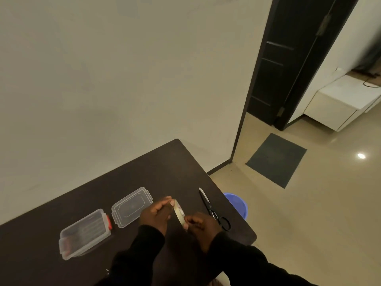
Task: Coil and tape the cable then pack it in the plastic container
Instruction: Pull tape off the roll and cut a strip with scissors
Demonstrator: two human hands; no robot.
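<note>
Tape roll [179,212]: held edge-on above the counter [127,182], between both hands.
Left hand [156,213]: fingers pinched on its upper rim.
Right hand [199,223]: fingers pinched on its lower rim.
Container [84,234]: left, open; lid [132,207] beside it.
Scissors [212,209]: lying right.

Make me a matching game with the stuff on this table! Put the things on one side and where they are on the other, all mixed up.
Things:
1. tape roll
2. scissors
3. lid
4. plastic container

Places:
A. lying flat between the container and the hands
B. nearest the table's left end, with red clips
C. held up between the left hand and the right hand
D. lying on the table's right side, close to its edge

Pairs: 1-C, 2-D, 3-A, 4-B
</note>
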